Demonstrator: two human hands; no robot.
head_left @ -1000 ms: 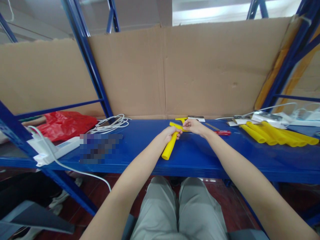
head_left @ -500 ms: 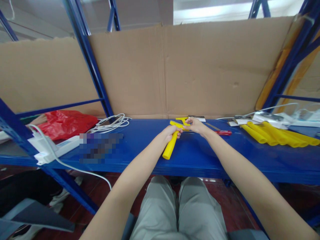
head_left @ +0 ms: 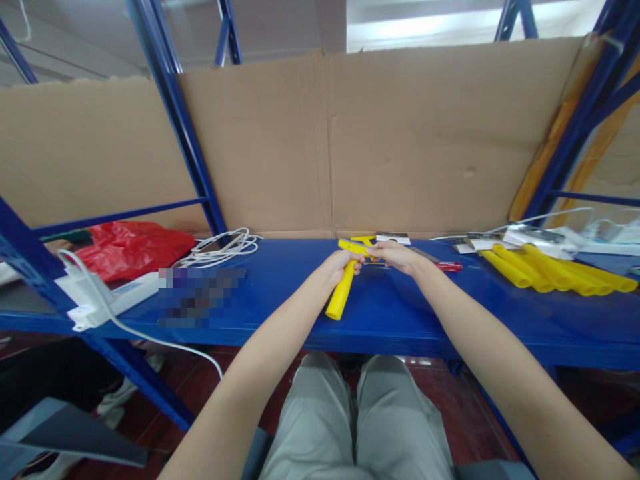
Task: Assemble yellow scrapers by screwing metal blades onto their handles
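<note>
My left hand (head_left: 343, 264) is wrapped round a yellow T-shaped tool (head_left: 341, 297), just under its crosspiece. Its thick tubular handle slants down toward me, above the blue shelf. At the crosspiece's right end, my right hand (head_left: 394, 255) is closed with thumb and fingers pressed on it. Those fingers hide that end, so any small part there cannot be made out. Just behind the hands lies another yellow piece (head_left: 364, 238), partly covered. A red-handled tool (head_left: 449, 267) rests right of my right hand, its metal part pointing toward the back.
Several yellow tubes (head_left: 550, 268) lie side by side at the right, before white packets (head_left: 533, 236). At the left are a white power strip (head_left: 137, 293), a coiled white cable (head_left: 225, 247) and a red bag (head_left: 137, 247). Cardboard (head_left: 400, 140) walls the back. Another person's leg (head_left: 55, 380) shows lower left.
My right hand's fingers have come down from above the crosspiece and closed along its right end. The left hand keeps its hold, nearly still.
</note>
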